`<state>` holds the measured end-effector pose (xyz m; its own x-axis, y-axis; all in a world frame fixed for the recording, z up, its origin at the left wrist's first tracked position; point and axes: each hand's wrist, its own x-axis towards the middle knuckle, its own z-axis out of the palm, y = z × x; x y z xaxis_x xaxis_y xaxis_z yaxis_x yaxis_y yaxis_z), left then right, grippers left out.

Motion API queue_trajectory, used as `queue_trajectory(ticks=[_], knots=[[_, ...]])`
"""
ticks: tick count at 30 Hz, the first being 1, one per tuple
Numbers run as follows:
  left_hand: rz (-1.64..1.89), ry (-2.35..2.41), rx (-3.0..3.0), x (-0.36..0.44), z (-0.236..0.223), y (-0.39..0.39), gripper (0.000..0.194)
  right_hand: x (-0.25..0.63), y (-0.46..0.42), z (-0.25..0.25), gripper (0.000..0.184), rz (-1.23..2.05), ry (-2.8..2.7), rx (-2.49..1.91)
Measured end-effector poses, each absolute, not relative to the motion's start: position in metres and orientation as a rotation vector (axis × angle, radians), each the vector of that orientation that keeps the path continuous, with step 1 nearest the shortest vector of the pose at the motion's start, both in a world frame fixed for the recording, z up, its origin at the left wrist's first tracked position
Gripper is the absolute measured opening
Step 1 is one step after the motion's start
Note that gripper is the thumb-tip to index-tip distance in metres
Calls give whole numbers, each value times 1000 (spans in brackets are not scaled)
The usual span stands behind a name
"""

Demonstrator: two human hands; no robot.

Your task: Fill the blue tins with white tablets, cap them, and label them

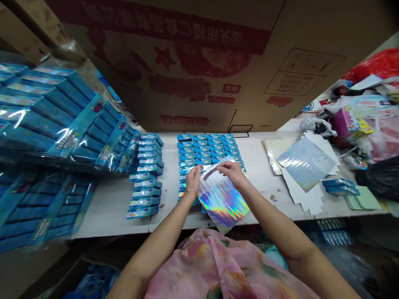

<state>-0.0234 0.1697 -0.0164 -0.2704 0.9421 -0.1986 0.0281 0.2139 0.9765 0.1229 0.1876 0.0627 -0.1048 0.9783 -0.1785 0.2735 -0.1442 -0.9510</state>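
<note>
A shiny rainbow-silver sticker sheet (226, 203) is tilted over the front edge of the table. My left hand (193, 179) is closed on its upper left edge, thumb on top. Over the upper part of the sheet, my right hand (233, 172) has thumb and fingertips pinched together; what lies between them is too small to make out. A dull brownish strip shows on the sheet between the hands. Beneath and beyond it stand rows of small blue boxes (202, 148), partly hidden by the sheet and my hands.
A column of blue boxes (146, 183) stands to the left, beside large wrapped stacks of blue packs (71, 124). A big cardboard carton (199, 83) rises behind. On the right lie more silver sheets (307, 162), white papers, two blue boxes (341, 187) and heaped plastic bags.
</note>
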Motion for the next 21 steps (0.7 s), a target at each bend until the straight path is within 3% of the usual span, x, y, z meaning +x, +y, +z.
queue_trajectory(ticks=[3, 9, 21], knots=[[1259, 1323, 507, -43, -5, 156, 54, 97, 190, 38, 19, 1512, -1096, -1458], [1309, 1404, 423, -72, -14, 150, 50, 55, 185, 6, 23, 1518, -871, -1549], [1307, 1810, 651, -123, -65, 185, 43, 1, 200, -42, 27, 710, -1669, -1858]])
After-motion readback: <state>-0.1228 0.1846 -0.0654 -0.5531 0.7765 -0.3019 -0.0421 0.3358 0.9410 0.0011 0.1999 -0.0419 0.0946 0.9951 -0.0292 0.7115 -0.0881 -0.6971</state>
